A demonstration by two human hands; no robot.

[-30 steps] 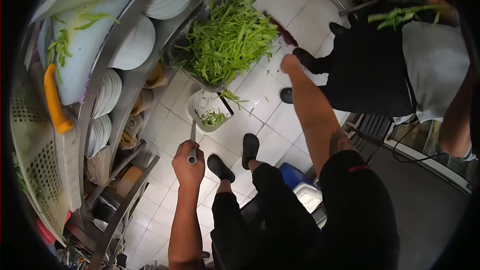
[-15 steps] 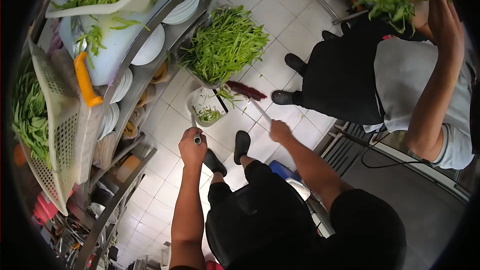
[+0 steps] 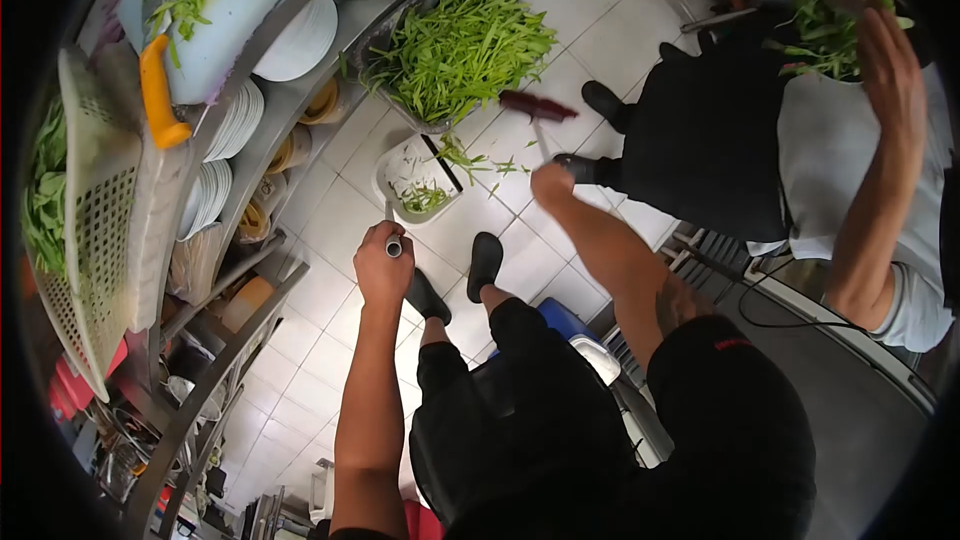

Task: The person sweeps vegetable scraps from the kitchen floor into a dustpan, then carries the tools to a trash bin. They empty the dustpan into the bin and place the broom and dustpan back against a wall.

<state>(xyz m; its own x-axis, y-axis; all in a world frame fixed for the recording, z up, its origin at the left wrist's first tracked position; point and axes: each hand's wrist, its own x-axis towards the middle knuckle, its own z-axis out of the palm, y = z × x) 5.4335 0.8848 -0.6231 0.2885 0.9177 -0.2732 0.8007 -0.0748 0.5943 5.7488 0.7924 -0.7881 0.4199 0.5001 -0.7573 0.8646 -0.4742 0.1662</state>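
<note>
Left hand [image 3: 384,265]: curled round handle of dustpan [image 3: 406,160] on tiled floor [image 3: 325,245] | right hand [image 3: 552,186]: wrapped round handle of red-bristled broom [image 3: 538,107], beyond dustpan | both probably light; dustpan stiff, broom springy; grip by handles

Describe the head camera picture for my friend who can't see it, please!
A person's right hand holds a dark red broom, and the left hand grips the handle of a white dustpan holding green scraps. Beside it is a bin heaped with cut greens, and loose pieces lie on white tiles. At right, another person holds leafy greens.
</note>
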